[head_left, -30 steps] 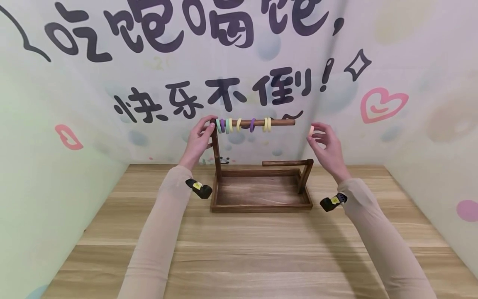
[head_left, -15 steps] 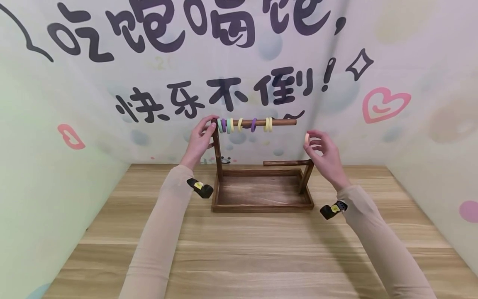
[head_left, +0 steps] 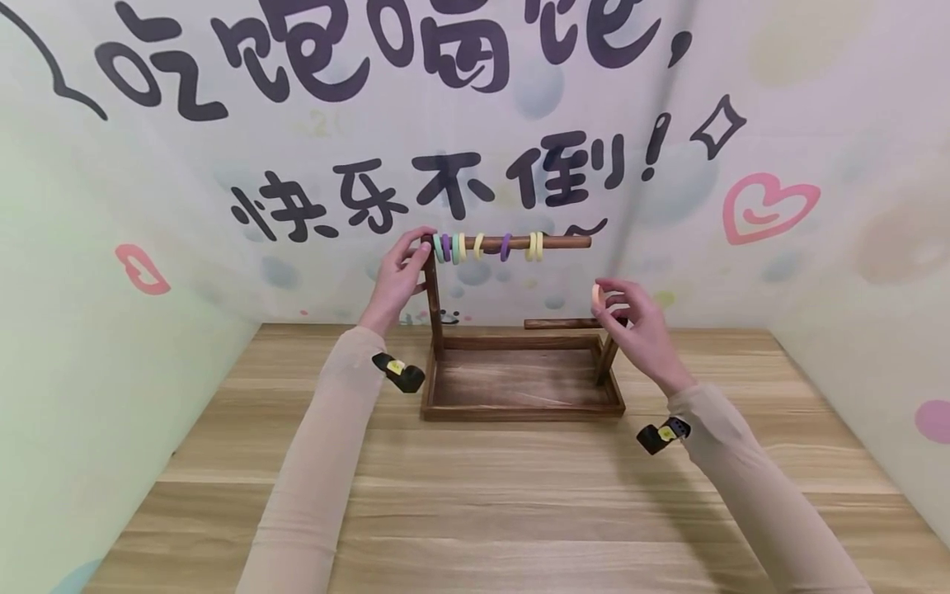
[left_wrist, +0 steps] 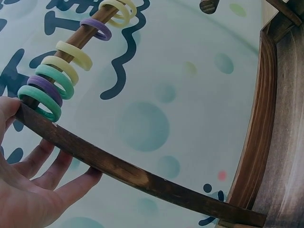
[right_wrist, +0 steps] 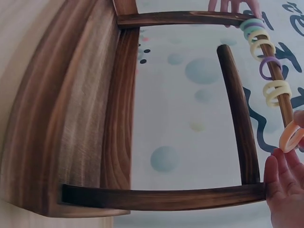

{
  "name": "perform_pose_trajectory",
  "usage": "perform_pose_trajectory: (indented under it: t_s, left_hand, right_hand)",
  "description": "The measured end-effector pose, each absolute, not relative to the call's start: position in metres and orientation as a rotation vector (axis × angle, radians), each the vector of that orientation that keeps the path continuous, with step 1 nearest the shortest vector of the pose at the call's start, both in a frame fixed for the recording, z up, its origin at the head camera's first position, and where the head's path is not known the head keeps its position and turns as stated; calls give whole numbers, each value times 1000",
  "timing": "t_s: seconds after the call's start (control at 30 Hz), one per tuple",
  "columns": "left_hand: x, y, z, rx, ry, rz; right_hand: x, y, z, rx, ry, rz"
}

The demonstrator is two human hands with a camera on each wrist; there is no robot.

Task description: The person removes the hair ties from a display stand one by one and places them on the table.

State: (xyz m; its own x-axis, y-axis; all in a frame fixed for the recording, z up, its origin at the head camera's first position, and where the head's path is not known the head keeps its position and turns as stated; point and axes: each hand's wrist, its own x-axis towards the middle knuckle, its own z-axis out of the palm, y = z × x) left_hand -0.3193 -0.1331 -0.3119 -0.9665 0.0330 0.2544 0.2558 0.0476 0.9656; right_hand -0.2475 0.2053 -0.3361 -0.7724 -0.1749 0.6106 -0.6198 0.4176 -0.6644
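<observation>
Right grip (head_left: 642, 337) pinches the orange ring (head_left: 597, 296) at its left side; the lower bar (head_left: 557, 324) runs lengthwise leftward, nearer this grip. Left grip (head_left: 397, 276) clasps the tall post (left_wrist: 128, 172).

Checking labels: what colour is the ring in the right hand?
Pale orange; the ring in the right hand shows best in the right wrist view.

Pale lettered wall (head_left: 460, 124), wood-grain tabletop (head_left: 482, 495)

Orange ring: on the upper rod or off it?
Off: in the head view, the right hand pinches the orange ring below the upper rod, apart from it.
</observation>
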Motion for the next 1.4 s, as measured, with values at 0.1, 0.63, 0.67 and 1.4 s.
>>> perform_pose_trajectory:
  t_s: [0.1,0.63,0.67,1.4]
  left_hand:
    - [-320,-134,-311,-296,-2151,-2062]
    - [-322,-137,-308,-276,-2178,-2064]
    - [-321,-137,-308,-272,-2180,-2062]
    - [-323,-135,-313,-301,-2160,-2055]
  right_hand:
    - [-245,204,-338,704,-2215,1308]
    - [-232,192,-346,828,-2235,1270]
    - [-232,190,-348,838,-2233,1278]
    - [-218,178,-382,933,-2292,1342]
